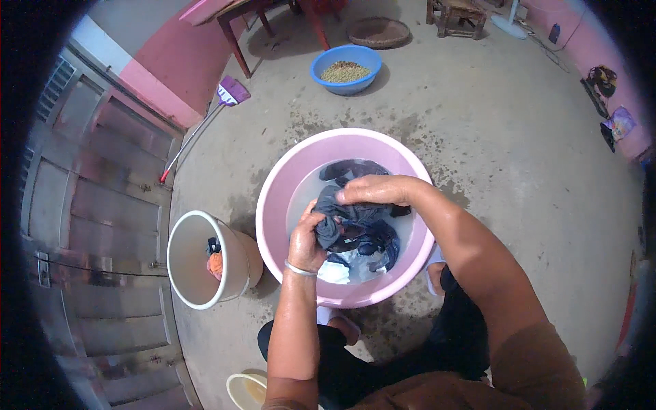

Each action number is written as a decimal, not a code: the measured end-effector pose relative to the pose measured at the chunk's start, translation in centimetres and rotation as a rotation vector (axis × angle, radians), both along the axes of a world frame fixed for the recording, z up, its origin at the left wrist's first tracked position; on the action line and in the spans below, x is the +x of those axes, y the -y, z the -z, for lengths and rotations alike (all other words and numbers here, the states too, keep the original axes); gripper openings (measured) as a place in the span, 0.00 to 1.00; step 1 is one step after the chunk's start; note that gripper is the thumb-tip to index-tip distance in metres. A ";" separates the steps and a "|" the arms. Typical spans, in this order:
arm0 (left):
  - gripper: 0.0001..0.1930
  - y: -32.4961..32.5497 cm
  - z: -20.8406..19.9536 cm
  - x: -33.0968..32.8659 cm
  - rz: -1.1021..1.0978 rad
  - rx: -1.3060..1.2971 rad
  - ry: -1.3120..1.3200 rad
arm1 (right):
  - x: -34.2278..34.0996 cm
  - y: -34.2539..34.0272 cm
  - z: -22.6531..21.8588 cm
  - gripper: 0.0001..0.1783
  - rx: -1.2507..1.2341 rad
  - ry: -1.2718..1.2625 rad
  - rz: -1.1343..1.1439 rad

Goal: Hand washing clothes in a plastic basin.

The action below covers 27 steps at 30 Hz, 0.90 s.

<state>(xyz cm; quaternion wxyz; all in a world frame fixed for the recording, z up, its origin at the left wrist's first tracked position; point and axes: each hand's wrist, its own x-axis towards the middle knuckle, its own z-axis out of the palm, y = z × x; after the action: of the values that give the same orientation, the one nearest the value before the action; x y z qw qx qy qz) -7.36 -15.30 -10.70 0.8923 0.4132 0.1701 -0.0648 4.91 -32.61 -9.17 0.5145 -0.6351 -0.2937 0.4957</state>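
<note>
A wide pink basin of cloudy water stands on the floor in front of me, with dark wet clothes and a white piece in it. Over the water, my left hand grips a dark grey garment by its left side, fingers curled into the cloth. From the right, my right hand is closed on the upper part of the same garment. A silver bracelet circles my left wrist. The folds partly hide the fingertips of both hands.
Left of the basin stands a cream bucket with a few cloths inside. A smaller pale bucket is at the lower left. Farther off are a blue basin of small pale pieces, a flat woven basket, a purple broom and a wooden stool.
</note>
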 end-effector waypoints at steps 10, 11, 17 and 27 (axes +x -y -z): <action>0.10 -0.8 0.3 0.2 -0.170 -0.200 0.003 | 0.0 2.0 0.8 0.20 0.031 -0.078 0.401; 0.11 -0.4 -0.3 0.3 -0.181 -0.194 0.000 | 0.2 1.9 1.4 0.20 0.187 -0.206 0.405; 0.17 -0.4 0.9 0.3 -0.020 -0.101 0.021 | 0.9 1.6 -0.2 0.20 0.174 -0.424 0.562; 0.19 2.2 1.0 0.4 0.068 0.107 -0.078 | 1.1 1.2 -0.3 0.14 0.242 -0.511 0.575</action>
<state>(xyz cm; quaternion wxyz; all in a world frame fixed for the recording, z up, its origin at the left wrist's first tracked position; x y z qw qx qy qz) -6.98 -17.51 -11.70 0.8589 0.4629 0.1938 -0.1022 5.98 -33.83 -8.88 0.7597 -0.4824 -0.0230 0.4354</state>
